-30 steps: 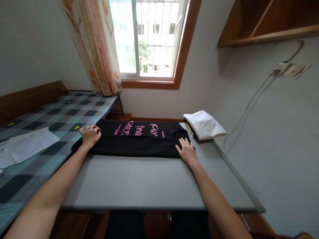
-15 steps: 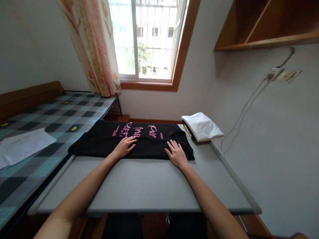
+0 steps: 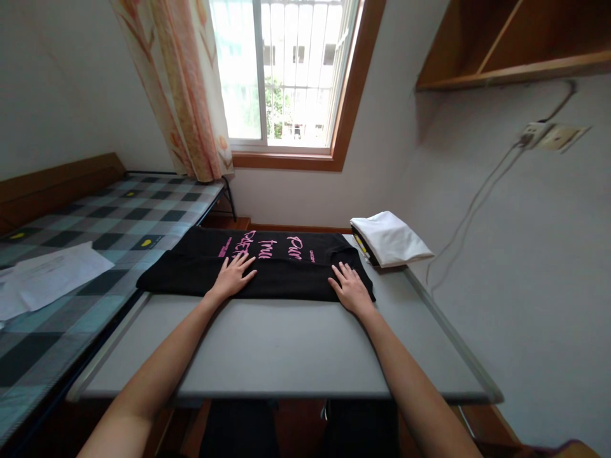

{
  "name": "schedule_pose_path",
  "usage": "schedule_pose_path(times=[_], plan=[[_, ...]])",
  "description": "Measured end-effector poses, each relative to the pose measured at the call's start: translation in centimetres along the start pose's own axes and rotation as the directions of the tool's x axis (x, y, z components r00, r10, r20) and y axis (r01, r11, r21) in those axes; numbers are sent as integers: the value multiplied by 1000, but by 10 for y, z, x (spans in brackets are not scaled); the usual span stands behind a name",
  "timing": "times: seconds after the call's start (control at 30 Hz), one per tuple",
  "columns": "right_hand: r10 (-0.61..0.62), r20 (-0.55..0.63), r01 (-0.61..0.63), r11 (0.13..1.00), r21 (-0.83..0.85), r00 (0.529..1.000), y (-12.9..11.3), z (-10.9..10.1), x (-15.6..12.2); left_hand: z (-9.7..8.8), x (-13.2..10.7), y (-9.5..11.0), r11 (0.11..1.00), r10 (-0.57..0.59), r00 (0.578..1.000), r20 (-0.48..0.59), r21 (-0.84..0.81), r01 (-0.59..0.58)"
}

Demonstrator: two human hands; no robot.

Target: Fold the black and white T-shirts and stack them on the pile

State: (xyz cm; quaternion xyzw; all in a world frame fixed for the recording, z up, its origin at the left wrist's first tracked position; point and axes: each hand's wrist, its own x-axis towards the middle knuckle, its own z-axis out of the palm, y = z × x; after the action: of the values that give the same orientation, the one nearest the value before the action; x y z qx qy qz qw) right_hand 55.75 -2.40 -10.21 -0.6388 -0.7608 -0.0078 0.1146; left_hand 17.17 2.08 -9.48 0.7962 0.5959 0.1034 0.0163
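A black T-shirt (image 3: pixel 286 280) with pink lettering lies across the far part of the grey table (image 3: pixel 281 350). Its near side is folded over toward the window, partly covering the lettering. My left hand (image 3: pixel 232 278) rests flat on the folded part, left of the middle, with fingers spread. Near the shirt's right end, my right hand (image 3: pixel 352 287) also lies flat on the fabric, fingers apart. Neither hand grips the cloth. A folded white cloth (image 3: pixel 391 238), with something black and yellow beneath it, sits just beyond the shirt's right end.
Left of the table stands a bed with a checked cover (image 3: pixel 157 207), and white papers (image 3: pixel 62 273) lie on it. A wall with a socket (image 3: pixel 534 135) and hanging cables borders the right side. A wooden shelf (image 3: pixel 515 70) juts out at upper right.
My right hand has slid a little to the right along the folded shirt. The left hand has shifted slightly left. The whole view has also moved a bit.
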Motion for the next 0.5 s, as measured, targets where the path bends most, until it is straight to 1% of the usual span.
schedule_pose_path(times=[0.1, 0.23, 0.3, 0.37, 0.4, 0.5], plan=[[11, 18, -11, 1000, -21, 1000, 3, -1, 0, -4, -1, -23, 993, -111, 994, 17, 35, 110], [16, 26, -16, 1000, -21, 1000, 4, -2, 0, -12, -8, -77, 972, -229, 973, 23, 63, 227], [13, 22, -13, 1000, -15, 1000, 4, -2, 0, -17, -14, -104, 958, -274, 962, 1, 91, 273], [7, 15, -7, 1000, -6, 1000, 5, 0, 0, -22, -23, -125, 950, -283, 959, -20, 133, 284], [5, 13, -5, 1000, -3, 1000, 5, 0, 0, -25, -27, -132, 948, -276, 961, -29, 157, 277], [-3, 5, 3, 1000, 1, 1000, 7, 2, 1, -34, -41, -144, 942, -253, 966, -55, 214, 259]])
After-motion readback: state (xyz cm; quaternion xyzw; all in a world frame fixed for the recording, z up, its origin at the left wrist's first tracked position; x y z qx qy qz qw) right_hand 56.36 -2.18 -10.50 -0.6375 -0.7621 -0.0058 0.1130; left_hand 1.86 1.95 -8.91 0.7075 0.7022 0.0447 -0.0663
